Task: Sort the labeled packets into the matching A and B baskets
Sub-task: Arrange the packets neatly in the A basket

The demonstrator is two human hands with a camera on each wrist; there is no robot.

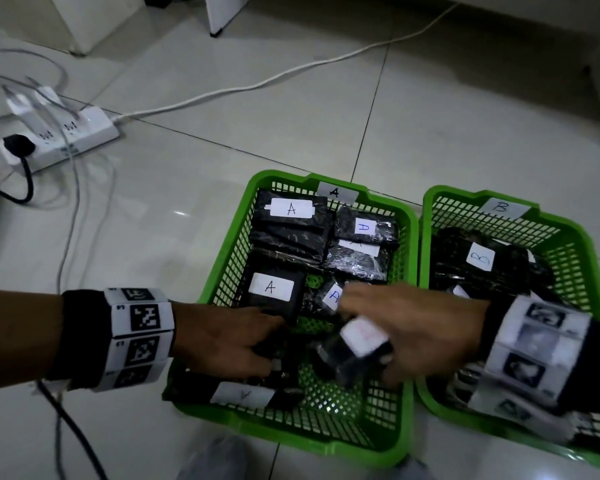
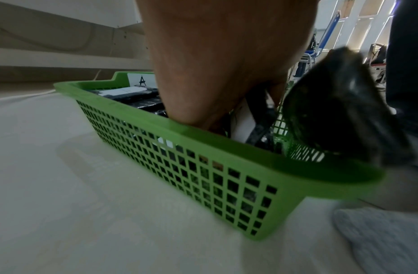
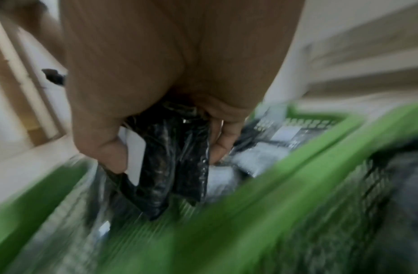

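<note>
Two green baskets, A and B, sit touching on a pale tiled floor near a power strip. The right hand grips a black packet over A; the left hand reaches into A, fingers curled on another packet.

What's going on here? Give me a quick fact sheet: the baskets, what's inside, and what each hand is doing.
Setting: tiled floor, two green baskets side by side
A basket: black packets with white labels, those readable marked A
B basket: black packets, one label reads B
Left hand: reaching into the A basket, fingers on a black packet; grip unclear
Right hand: over the A basket, gripping a held packet; its label is blurred
Nearby: power strip with a white cable
</note>
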